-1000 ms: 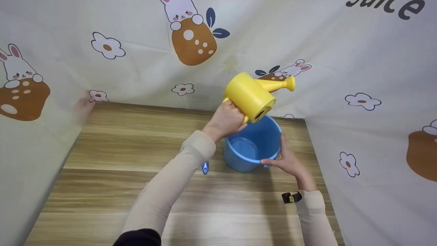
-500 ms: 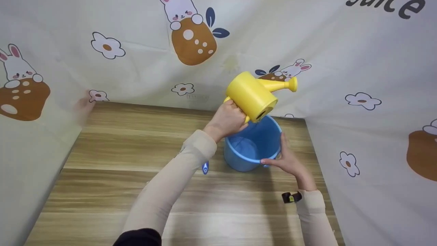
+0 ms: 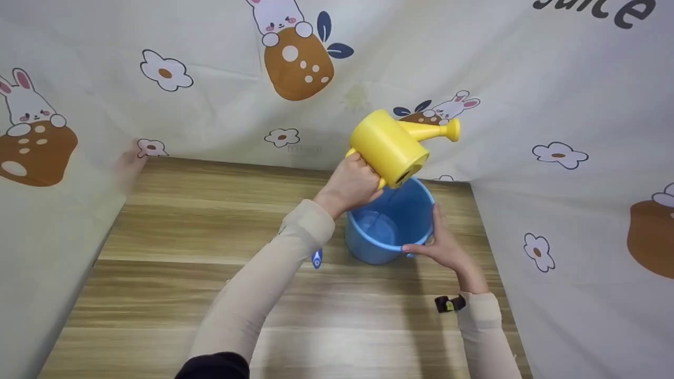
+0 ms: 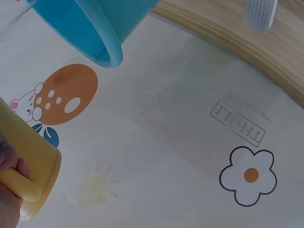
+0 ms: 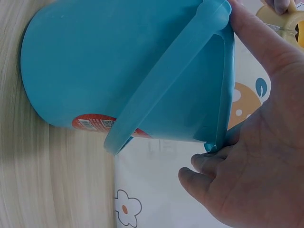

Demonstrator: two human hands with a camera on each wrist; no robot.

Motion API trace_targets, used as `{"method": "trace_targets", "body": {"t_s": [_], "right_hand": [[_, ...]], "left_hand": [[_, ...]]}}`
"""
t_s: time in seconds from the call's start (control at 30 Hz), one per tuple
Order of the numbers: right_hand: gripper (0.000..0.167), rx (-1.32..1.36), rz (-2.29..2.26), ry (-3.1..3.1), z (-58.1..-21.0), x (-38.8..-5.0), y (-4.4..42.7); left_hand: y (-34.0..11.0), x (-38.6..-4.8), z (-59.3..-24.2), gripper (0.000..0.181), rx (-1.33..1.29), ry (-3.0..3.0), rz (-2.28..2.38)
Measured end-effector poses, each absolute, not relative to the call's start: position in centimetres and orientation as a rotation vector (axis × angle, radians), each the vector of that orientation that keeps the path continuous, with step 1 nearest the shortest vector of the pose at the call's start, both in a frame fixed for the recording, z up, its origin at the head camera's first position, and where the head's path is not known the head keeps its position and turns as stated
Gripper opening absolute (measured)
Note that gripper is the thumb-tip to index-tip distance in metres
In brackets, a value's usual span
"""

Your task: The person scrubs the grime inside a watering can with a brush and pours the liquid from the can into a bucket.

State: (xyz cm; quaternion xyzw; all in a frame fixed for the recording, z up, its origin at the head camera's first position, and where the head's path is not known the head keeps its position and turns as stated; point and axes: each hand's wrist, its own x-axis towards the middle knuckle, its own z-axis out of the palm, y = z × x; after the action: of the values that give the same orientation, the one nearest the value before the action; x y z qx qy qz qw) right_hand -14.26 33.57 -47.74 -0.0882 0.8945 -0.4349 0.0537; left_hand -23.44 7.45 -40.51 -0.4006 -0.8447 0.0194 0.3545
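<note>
My left hand (image 3: pixel 350 184) grips the handle of a yellow watering can (image 3: pixel 388 147), which is tilted with its filling hole facing down over a blue bucket (image 3: pixel 371 257). The can's spout points right, away from the bucket. A thin stream of water (image 5: pixel 280 29) runs from the hole, and some water lies on the bucket's bottom. My right hand (image 3: pixel 445 245) holds the bucket's rim at the right, thumb on the near rim and fingers over the outer side. In the right wrist view the bucket's handle (image 5: pixel 161 80) hangs down along its wall.
On the wood-patterned surface (image 3: pixel 184 231), the end of a blue handle (image 3: pixel 316 259) shows beside my left sleeve. Pale bristles (image 4: pixel 260 16) appear in the left wrist view. Printed cloth walls (image 3: pixel 221 100) close in the back and both sides.
The watering can has shifted slightly right and tipped a little more. A stream of water now shows falling into the bucket. My right hand and the bucket have stayed in place.
</note>
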Motion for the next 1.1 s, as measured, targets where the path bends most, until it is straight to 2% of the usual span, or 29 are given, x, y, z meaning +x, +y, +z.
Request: {"method": "trace_targets", "body": {"t_s": [0.4,1.1], "right_hand": [[0.128,-0.228,-1.271,2.714,-47.7,-14.22,33.59],[0.125,-0.307,-1.34,2.73,-47.77,-14.25,33.5]], "left_hand": [[7.42,-23.44,-40.23,0.033,-1.042,-2.204,0.062],[7.72,-23.23,-39.68,0.034,-1.043,-2.162,0.12]]}}
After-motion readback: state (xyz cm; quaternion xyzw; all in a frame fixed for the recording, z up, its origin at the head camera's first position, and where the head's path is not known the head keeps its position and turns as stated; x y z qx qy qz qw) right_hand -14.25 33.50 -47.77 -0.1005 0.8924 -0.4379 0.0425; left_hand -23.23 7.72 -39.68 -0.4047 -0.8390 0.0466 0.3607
